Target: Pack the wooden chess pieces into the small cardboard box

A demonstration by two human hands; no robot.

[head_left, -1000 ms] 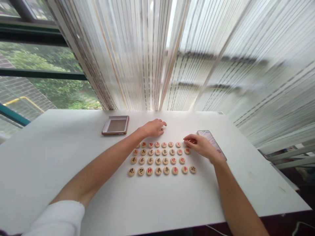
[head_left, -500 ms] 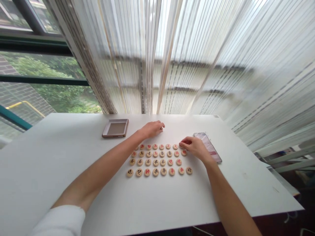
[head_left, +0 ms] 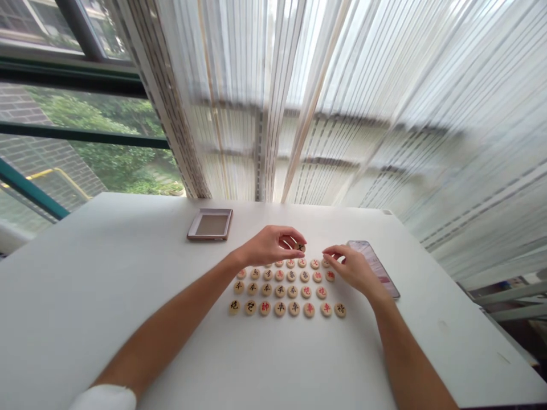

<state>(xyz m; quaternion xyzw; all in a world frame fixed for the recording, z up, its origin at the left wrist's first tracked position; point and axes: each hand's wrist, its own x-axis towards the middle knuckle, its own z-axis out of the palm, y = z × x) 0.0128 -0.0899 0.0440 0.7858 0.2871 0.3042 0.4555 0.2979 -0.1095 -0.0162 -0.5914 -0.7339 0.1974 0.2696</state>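
My left hand pinches a round wooden xiangqi piece with a black character, held just above the far row. My right hand hovers at the right end of that row, thumb and forefinger apart with nothing between them. Just below its fingertips lies a xiangqi piece, partly covered by the hand. More pieces with red or black characters lie face up in several rows, such as the red one in the nearest row. My left hand hides part of the far row.
A shallow open box or lid sits at the back left of the white table. A phone lies right of my right hand. A striped sheer curtain hangs behind the table, beside a window.
My left hand has come right and nearer, bringing its piece toward my right hand. My right fingers have parted from the piece at the far row's end. The view has shifted slightly.
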